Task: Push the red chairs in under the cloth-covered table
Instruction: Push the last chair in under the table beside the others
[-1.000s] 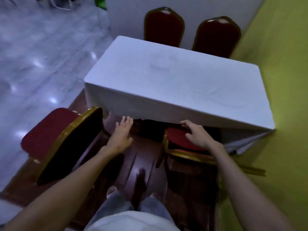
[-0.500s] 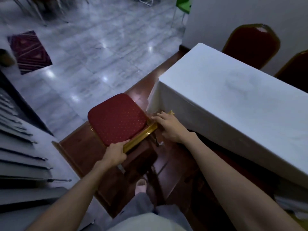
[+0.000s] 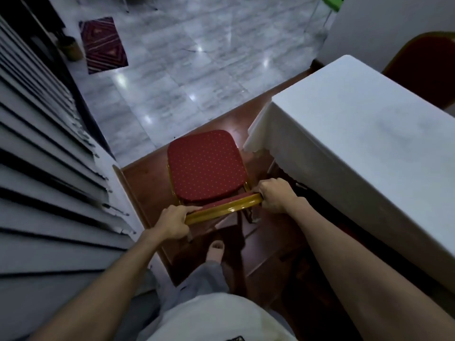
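Observation:
A red chair (image 3: 205, 166) with a dotted seat and gold frame stands on the brown floor, left of the table's near corner and outside it. Both hands grip the gold top rail of its backrest: my left hand (image 3: 172, 221) at the left end, my right hand (image 3: 277, 195) at the right end. The table (image 3: 364, 134), covered in a white cloth, fills the right side. Beyond its far edge rises the red back of another chair (image 3: 428, 67).
A white slatted shutter wall (image 3: 44, 173) runs close along the left. Glossy grey marble floor (image 3: 192, 67) opens ahead, with a patterned red mat (image 3: 103, 44) at the far left. My foot (image 3: 216, 249) stands just behind the chair.
My view has swung left, from the table's front to the chair at its corner. Both hands left the tucked-in chair, took this chair's top rail, and the chair has turned to face away.

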